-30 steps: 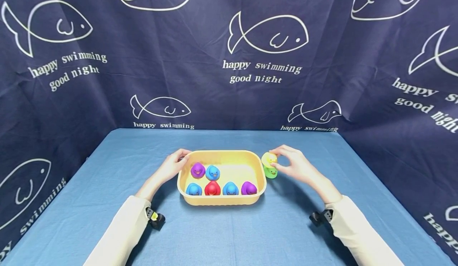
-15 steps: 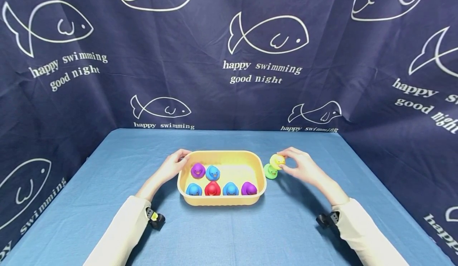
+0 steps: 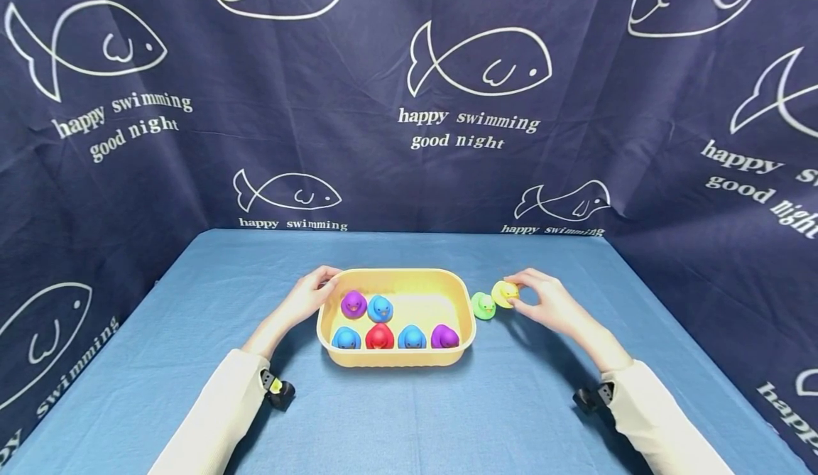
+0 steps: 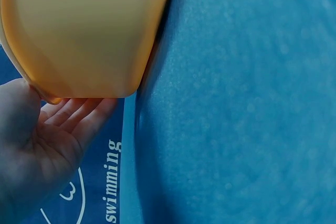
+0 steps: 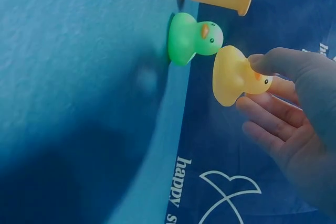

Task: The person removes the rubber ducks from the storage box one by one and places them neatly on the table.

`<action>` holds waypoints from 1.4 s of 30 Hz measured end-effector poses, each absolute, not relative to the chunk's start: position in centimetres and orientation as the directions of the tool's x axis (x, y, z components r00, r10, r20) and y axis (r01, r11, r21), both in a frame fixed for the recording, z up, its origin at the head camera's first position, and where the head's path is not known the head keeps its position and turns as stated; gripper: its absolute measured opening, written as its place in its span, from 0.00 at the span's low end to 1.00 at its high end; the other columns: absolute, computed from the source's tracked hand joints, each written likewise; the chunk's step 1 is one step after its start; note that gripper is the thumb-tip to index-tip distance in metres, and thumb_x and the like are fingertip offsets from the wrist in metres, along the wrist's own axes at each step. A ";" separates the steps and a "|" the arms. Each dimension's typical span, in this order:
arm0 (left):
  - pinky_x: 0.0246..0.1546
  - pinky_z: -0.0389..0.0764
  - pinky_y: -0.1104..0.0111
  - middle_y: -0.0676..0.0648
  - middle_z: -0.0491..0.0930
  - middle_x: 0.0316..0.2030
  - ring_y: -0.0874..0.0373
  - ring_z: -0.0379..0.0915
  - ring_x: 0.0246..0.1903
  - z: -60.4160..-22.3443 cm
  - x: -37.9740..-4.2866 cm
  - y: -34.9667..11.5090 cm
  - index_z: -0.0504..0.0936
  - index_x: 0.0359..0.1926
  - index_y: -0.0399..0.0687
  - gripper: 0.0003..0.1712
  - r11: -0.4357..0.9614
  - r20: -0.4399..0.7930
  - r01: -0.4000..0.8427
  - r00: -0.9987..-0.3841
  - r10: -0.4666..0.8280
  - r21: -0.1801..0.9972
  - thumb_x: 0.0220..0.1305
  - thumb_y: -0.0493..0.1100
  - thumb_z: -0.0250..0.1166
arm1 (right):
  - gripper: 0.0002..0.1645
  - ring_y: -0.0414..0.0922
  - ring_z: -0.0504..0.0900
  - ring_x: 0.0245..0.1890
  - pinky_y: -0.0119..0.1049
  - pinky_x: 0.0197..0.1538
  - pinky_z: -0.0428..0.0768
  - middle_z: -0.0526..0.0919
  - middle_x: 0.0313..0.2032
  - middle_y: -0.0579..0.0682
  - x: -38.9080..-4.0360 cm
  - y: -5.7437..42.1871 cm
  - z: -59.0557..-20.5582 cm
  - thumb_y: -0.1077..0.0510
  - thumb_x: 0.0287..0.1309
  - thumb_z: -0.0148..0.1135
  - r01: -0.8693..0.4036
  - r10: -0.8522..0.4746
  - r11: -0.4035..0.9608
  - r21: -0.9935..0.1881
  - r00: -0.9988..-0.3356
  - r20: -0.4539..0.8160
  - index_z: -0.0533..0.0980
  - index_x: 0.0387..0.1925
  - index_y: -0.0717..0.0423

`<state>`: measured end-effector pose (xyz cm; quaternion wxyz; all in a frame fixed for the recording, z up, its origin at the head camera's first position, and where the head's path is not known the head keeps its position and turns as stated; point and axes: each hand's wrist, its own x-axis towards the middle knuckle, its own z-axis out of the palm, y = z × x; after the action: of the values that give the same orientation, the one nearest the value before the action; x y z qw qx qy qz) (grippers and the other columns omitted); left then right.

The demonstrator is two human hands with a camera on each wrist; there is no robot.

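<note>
My right hand (image 3: 545,299) pinches a yellow rubber duck (image 5: 228,75) between thumb and fingers, held a little above the table. Just left of it, a green rubber duck (image 3: 483,306) sits upright on the blue table, close to the right end of a yellow plastic basin (image 3: 396,358). At the basin's far left corner my left hand (image 3: 311,293) grips the rim, its fingers (image 4: 97,116) lying against the outer wall. Inside the basin stand a red duck (image 3: 380,337), several blue ducks (image 3: 380,309) and two purple ducks (image 3: 353,305).
A blue cloth (image 3: 396,425) covers the table. Dark blue curtains (image 3: 383,106) with white fish prints hang at the back and both sides. A small black camera (image 3: 586,399) sits at the right wrist, another camera (image 3: 279,394) at the left.
My right hand has carried the yellow duck rightward and slightly lower, from above the green duck to its right side. The left hand, basin and other ducks stay put.
</note>
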<state>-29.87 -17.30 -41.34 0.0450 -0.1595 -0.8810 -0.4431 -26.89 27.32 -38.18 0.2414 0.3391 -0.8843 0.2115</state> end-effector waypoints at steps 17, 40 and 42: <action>0.49 0.76 0.57 0.39 0.81 0.45 0.47 0.78 0.45 -41.5 -29.9 -17.3 0.77 0.51 0.37 0.15 0.559 0.237 0.326 -0.944 0.228 0.763 0.68 0.41 0.55 | 0.19 0.48 0.82 0.35 0.45 0.41 0.80 0.82 0.38 0.54 -27.0 28.4 -39.5 0.67 0.44 0.70 -0.661 -0.498 0.704 -0.260 -0.720 0.483 0.79 0.42 0.64; 0.47 0.77 0.57 0.38 0.81 0.45 0.47 0.77 0.45 -41.5 -29.9 -17.3 0.76 0.52 0.36 0.17 0.551 0.229 0.326 -0.943 0.240 0.768 0.68 0.42 0.54 | 0.18 0.52 0.82 0.39 0.48 0.44 0.80 0.81 0.41 0.56 -27.0 28.8 -40.1 0.68 0.48 0.67 -0.557 -0.464 0.741 -0.374 -0.828 0.314 0.77 0.44 0.64; 0.48 0.77 0.57 0.38 0.81 0.45 0.46 0.77 0.45 -41.5 -29.9 -17.3 0.76 0.52 0.37 0.17 0.549 0.226 0.323 -0.945 0.238 0.771 0.68 0.42 0.54 | 0.18 0.52 0.82 0.39 0.48 0.45 0.80 0.81 0.42 0.56 -27.0 28.8 -40.1 0.68 0.48 0.66 -0.546 -0.458 0.745 -0.383 -0.837 0.301 0.77 0.44 0.64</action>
<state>-29.91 -17.29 -41.53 0.0475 -0.1594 -0.8787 -0.4474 -26.98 28.76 -40.13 0.0939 0.2700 -0.9294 0.2336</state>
